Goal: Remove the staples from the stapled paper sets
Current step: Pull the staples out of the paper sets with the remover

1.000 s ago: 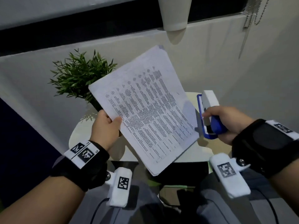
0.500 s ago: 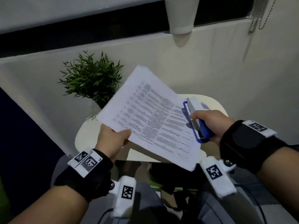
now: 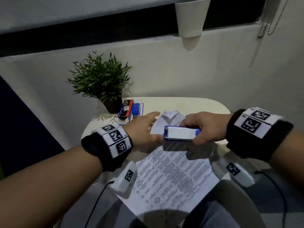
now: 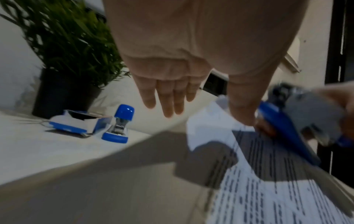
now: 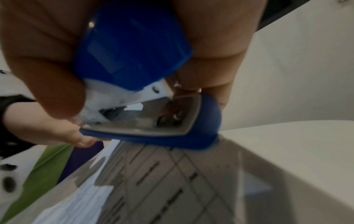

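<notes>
A printed paper set [image 3: 172, 175] lies flat on the white table [image 3: 202, 104], its near end hanging over the table's front edge. Its far corner [image 3: 171, 114] is folded up. My right hand [image 3: 197, 129] grips a blue and white staple tool [image 3: 181, 133] sideways just above the paper's upper part. The right wrist view shows the tool [image 5: 134, 60] with its metal jaw slightly apart over the page [image 5: 153, 189]. My left hand [image 3: 148, 127] hovers beside the tool, fingers [image 4: 168, 98] straight, thumb reaching toward the tool [image 4: 298, 121]. No staple is visible.
A potted green plant [image 3: 102, 83] stands at the table's far left. Beside it are a staple box [image 3: 125, 109] and a small blue stapler [image 3: 136, 109]. A white pot [image 3: 190, 17] hangs on the wall above. My lap lies below the table edge.
My left hand held the paper set up in the air; the paper now lies on the table and that hand has let go. My right hand moved the tool left over the paper.
</notes>
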Demonstrator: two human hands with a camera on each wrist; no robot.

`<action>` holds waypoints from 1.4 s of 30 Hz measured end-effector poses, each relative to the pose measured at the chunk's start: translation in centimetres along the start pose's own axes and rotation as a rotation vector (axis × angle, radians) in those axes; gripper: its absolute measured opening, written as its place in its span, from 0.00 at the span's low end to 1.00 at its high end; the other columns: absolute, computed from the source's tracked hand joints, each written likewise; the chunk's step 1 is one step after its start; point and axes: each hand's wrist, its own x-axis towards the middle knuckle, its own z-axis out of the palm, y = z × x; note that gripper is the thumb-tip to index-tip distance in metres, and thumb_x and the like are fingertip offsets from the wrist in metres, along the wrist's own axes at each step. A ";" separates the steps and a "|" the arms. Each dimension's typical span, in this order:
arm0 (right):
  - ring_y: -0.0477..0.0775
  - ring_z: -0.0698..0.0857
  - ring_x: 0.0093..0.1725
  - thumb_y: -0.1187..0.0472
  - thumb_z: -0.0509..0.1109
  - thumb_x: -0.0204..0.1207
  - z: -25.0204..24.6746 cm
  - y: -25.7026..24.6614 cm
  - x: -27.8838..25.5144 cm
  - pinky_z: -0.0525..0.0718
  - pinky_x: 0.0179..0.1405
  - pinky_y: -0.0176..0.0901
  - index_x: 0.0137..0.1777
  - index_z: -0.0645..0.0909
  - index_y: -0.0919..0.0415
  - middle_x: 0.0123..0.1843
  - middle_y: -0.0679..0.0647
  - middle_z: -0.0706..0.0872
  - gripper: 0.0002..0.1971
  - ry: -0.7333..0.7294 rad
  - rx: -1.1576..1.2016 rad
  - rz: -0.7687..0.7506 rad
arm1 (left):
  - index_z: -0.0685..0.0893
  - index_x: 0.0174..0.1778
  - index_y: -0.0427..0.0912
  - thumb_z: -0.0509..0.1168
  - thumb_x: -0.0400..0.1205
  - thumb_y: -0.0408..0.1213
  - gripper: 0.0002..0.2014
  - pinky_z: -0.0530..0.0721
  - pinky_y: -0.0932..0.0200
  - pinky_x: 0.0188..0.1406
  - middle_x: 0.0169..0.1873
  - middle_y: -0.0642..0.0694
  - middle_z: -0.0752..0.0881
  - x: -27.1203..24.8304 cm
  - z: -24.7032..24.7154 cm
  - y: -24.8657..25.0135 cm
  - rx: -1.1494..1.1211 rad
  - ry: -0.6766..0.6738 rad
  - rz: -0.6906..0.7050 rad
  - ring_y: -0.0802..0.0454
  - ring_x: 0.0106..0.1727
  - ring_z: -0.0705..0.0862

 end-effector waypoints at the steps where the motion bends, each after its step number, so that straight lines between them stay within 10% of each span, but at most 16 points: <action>1: 0.54 0.84 0.49 0.47 0.67 0.44 0.0 -0.4 0.1 0.83 0.48 0.45 0.59 0.82 0.54 0.50 0.51 0.85 0.36 0.007 0.013 0.001 | 0.75 0.66 0.51 0.67 0.67 0.60 0.32 0.80 0.55 0.62 0.62 0.50 0.83 0.4 0.2 0.3 -0.030 0.011 0.004 0.50 0.62 0.81; 3: 0.54 0.83 0.46 0.48 0.67 0.48 -0.1 -0.3 0.1 0.80 0.44 0.41 0.57 0.82 0.54 0.50 0.54 0.85 0.33 0.079 0.042 -0.008 | 0.81 0.47 0.45 0.68 0.72 0.50 0.14 0.83 0.56 0.45 0.44 0.47 0.87 1.3 0.5 -0.1 -0.143 0.076 -0.009 0.47 0.48 0.84; 7: 0.53 0.79 0.32 0.53 0.75 0.58 -1.1 0.7 0.4 0.77 0.29 0.42 0.37 0.77 0.53 0.36 0.57 0.81 0.11 0.610 0.487 0.040 | 0.81 0.53 0.35 0.66 0.80 0.34 0.09 0.82 0.56 0.46 0.43 0.43 0.86 1.2 0.0 -0.6 -0.391 0.244 -0.049 0.47 0.43 0.84; 12: 0.52 0.87 0.42 0.38 0.72 0.57 -3.2 1.0 1.8 0.84 0.44 0.46 0.52 0.80 0.53 0.43 0.51 0.87 0.27 1.136 1.152 0.044 | 0.76 0.51 0.36 0.61 0.83 0.34 0.05 0.76 0.61 0.59 0.53 0.48 0.83 -0.1 0.5 0.4 -0.519 0.432 -0.062 0.52 0.57 0.81; 17: 0.49 0.87 0.37 0.56 0.75 0.66 -3.0 -0.4 3.6 0.86 0.34 0.43 0.65 0.76 0.62 0.52 0.58 0.86 0.27 1.085 1.016 -0.010 | 0.74 0.50 0.36 0.60 0.85 0.37 0.06 0.74 0.54 0.47 0.52 0.46 0.78 -1.4 1.8 2.4 -0.510 0.506 -0.121 0.40 0.59 0.77; 23: 0.54 0.85 0.46 0.44 0.68 0.58 -1.3 -1.9 4.1 0.85 0.54 0.55 0.46 0.77 0.48 0.45 0.49 0.85 0.17 1.167 0.918 0.056 | 0.63 0.32 0.51 0.59 0.85 0.36 0.16 0.64 0.67 0.26 0.30 0.57 0.68 -2.2 3.3 3.6 -0.498 0.533 -0.108 0.61 0.32 0.69; 27: 0.53 0.82 0.42 0.35 0.60 0.64 -1.0 -2.7 3.8 0.83 0.53 0.53 0.36 0.74 0.48 0.36 0.45 0.80 0.17 1.190 0.849 0.028 | 0.66 0.38 0.50 0.57 0.85 0.35 0.11 0.69 0.78 0.29 0.33 0.60 0.71 -2.9 3.5 4.0 -0.484 0.551 -0.060 0.64 0.34 0.73; 36: 0.52 0.76 0.32 0.35 0.60 0.67 -1.1 -2.5 4.0 0.77 0.40 0.48 0.29 0.71 0.51 0.28 0.47 0.75 0.20 1.190 0.830 -0.043 | 0.70 0.52 0.41 0.57 0.85 0.36 0.04 0.75 0.57 0.44 0.46 0.45 0.80 -3.6 3.6 4.3 -0.444 0.542 -0.016 0.49 0.47 0.78; 42: 0.49 0.78 0.33 0.31 0.61 0.63 -0.7 -2.5 4.4 0.75 0.41 0.43 0.31 0.74 0.52 0.30 0.46 0.78 0.22 1.149 0.766 -0.038 | 0.68 0.51 0.46 0.56 0.85 0.36 0.03 0.72 0.65 0.31 0.35 0.54 0.75 -3.4 4.1 3.9 -0.480 0.488 -0.062 0.57 0.36 0.76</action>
